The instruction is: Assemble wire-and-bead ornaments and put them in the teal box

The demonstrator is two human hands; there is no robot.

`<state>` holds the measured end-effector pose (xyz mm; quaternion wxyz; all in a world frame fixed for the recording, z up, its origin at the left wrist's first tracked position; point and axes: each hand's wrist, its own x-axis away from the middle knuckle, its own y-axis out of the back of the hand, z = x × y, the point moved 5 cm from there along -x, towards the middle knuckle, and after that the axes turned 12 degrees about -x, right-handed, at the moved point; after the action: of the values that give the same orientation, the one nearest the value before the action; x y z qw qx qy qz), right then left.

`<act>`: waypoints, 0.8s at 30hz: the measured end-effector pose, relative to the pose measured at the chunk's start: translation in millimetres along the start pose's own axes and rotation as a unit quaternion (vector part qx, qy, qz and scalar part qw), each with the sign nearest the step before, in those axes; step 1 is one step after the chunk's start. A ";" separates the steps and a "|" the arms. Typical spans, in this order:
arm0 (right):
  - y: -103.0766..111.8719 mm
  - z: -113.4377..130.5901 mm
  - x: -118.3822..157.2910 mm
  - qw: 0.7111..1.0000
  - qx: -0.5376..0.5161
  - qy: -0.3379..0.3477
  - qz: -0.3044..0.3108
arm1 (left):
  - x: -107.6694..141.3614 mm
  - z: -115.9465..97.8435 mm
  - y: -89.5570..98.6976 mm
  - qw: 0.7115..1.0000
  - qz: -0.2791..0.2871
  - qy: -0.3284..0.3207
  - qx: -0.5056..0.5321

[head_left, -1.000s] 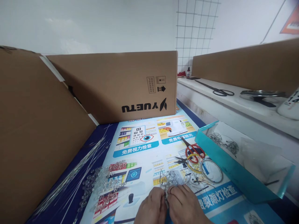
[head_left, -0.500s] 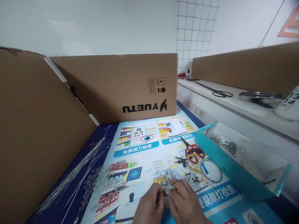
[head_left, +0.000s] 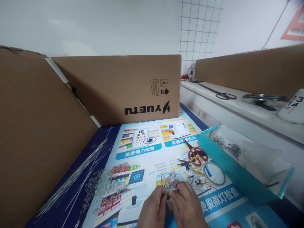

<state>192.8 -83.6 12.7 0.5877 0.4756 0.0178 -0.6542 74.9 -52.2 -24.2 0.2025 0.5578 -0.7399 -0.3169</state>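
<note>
Close together at the bottom centre, my left hand (head_left: 153,205) and my right hand (head_left: 186,202) pinch a tangled wire piece (head_left: 170,180) between their fingertips. Thin bent wire loops stick up beyond the fingers; its lower part is hidden by them. A dark ring circles one finger of my right hand. Just right of the hands lie loose wire pieces (head_left: 198,183), next to a coil of silvery wire (head_left: 215,173). Red-handled scissors (head_left: 197,155) and yellow-handled pliers (head_left: 196,166) overlap beyond them. To the left, clear beads (head_left: 109,183) are scattered in a heap.
A printed poster covers the blue table. Long thin wires (head_left: 73,177) lie along its left side. A teal box (head_left: 232,172) holding wire balls (head_left: 234,150) and a plastic bag stands right. Cardboard panels (head_left: 114,90) wall the left and back. Black scissors (head_left: 223,95) rest on the white ledge.
Both hands stay in nearly the same place, still pinching the wire piece. Its wire loops have turned or shifted slightly to the right; the fingers have moved only a little.
</note>
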 end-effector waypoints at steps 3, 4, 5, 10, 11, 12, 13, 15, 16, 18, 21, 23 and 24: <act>-0.5 -2.2 1.9 1.000 0.007 -0.020 0.000 | 0.3 0.3 -0.4 1.000 0.008 0.000 0.003; -0.4 -3.0 2.5 1.000 0.009 -0.026 0.001 | 0.4 0.0 -0.3 1.000 0.010 -0.002 0.003; -0.2 -3.6 3.0 0.999 0.011 -0.030 0.004 | 0.6 -0.2 0.0 1.000 0.013 -0.005 0.003; -0.1 -1.1 1.2 0.999 0.033 -0.025 0.013 | 0.9 0.4 0.4 1.000 0.023 -0.007 -0.001; -0.2 -0.3 0.5 0.999 0.036 -0.022 0.009 | 1.0 1.0 0.2 1.000 0.023 -0.005 -0.002; -0.3 0.3 0.1 0.999 0.037 -0.022 0.004 | 1.2 1.5 0.0 1.000 0.022 -0.004 -0.004; -0.4 0.5 0.0 0.999 0.036 -0.021 -0.003 | 1.4 2.1 -0.3 1.000 0.021 -0.004 -0.005; -1.1 0.7 1.0 0.999 0.031 -0.014 -0.012 | 2.2 3.2 -1.0 1.000 0.019 -0.006 -0.007; -1.9 0.7 1.9 1.000 0.027 -0.007 -0.011 | 2.7 3.5 -1.1 1.000 0.017 -0.010 -0.008; -3.7 0.8 3.6 1.000 0.019 0.013 0.003 | 3.8 3.8 -0.7 1.000 0.011 -0.020 -0.006; -3.4 0.8 4.3 0.999 0.011 0.034 0.021 | 5.1 3.3 0.2 0.999 0.010 -0.040 0.005; -0.8 1.0 3.2 0.999 0.008 0.039 0.021 | 6.0 3.7 -0.3 0.999 0.015 -0.047 0.014; 0.2 1.1 2.7 0.999 0.007 0.038 0.022 | 6.4 4.2 -1.0 0.999 0.016 -0.048 0.017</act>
<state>192.7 -86.3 11.6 0.5978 0.5042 0.0250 -0.6228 70.9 -57.5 -28.2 0.1620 0.5335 -0.7627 -0.3278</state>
